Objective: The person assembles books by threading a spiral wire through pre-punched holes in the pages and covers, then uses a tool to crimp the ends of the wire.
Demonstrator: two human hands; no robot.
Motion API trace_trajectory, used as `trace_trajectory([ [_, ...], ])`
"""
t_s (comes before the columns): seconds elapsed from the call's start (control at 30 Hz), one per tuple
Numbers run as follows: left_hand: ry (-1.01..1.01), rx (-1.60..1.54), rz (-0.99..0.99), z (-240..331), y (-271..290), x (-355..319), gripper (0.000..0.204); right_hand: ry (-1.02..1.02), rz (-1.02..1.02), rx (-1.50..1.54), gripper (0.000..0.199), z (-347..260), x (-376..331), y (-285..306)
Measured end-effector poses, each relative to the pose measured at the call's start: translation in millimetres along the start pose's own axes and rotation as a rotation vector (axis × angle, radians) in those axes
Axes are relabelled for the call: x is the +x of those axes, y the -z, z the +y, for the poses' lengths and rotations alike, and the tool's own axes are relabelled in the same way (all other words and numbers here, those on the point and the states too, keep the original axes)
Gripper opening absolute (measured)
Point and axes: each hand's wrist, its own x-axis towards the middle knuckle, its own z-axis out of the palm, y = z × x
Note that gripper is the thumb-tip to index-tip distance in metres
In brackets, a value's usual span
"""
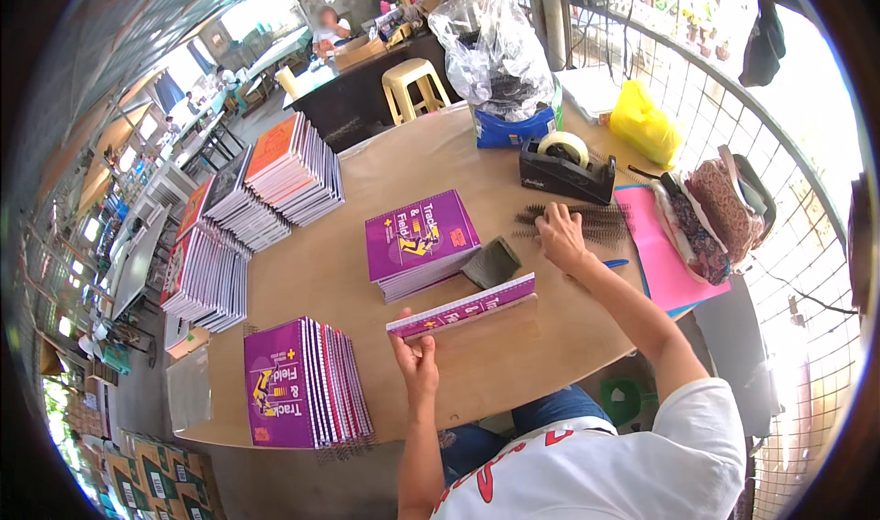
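While your left hand (419, 366) grasps a slim purple booklet (472, 307) by its left end, your right hand (562, 236) reaches over the counter (307, 282) to a heap of dark wire coils (603, 223).

Left hand: forearm rising almost straight from the lower edge; thumb on the near side of the booklet, fingers behind it. Booklet: held on edge and tilted, directly before you, its long side slanting up to the right; contact with the counter cannot be told.

Right hand: forearm slanting up and leftward from your white sleeve (701, 428), knuckles raised, fingers bent down onto the coils; whether they pinch one, you cannot tell from this view.

Beside your right wrist: one blue pen (616, 263). Just beyond the coils: one black tape dispenser (566, 173), with roll. Right of the coils: one pink sheet (676, 256).

Beyond the booklet: one central stack of purple booklets (422, 234), a dark green block (492, 263) at its right side. Near left: one stack of coil-bound purple booklets (275, 382).
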Motion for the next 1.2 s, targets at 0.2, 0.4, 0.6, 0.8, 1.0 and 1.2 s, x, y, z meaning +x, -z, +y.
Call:
trace_trajectory([
  [0.2, -0.630, 0.681, 0.052, 97, -46, -3, 0.083, 0.221, 0.210, 0.614, 0.031, 21, 19, 41],
  [0.4, -0.526, 0.898, -0.386, 119, -117, 35, 0.030, 0.295, -0.196, 0.805, 0.033, -5, -5, 126],
  [0.6, -0.550, 0.819, -0.348, 111, -123, 38, 0.014, 0.297, -0.077, 0.905, 0.024, -19, -20, 133],
  [0.8, -0.554, 0.816, -0.339, 111, -123, 37, 0.012, 0.331, -0.119, 1.037, 0.017, -26, -16, 132],
  [1.0, -0.539, 0.795, -0.339, 112, -127, 36, 0.010, 0.308, -0.171, 1.207, 0.018, -22, -22, 125],
  [1.2, -0.548, 0.784, -0.356, 118, -126, 32, 0.012, 0.200, -0.392, 1.166, 0.018, -24, -26, 140],
])
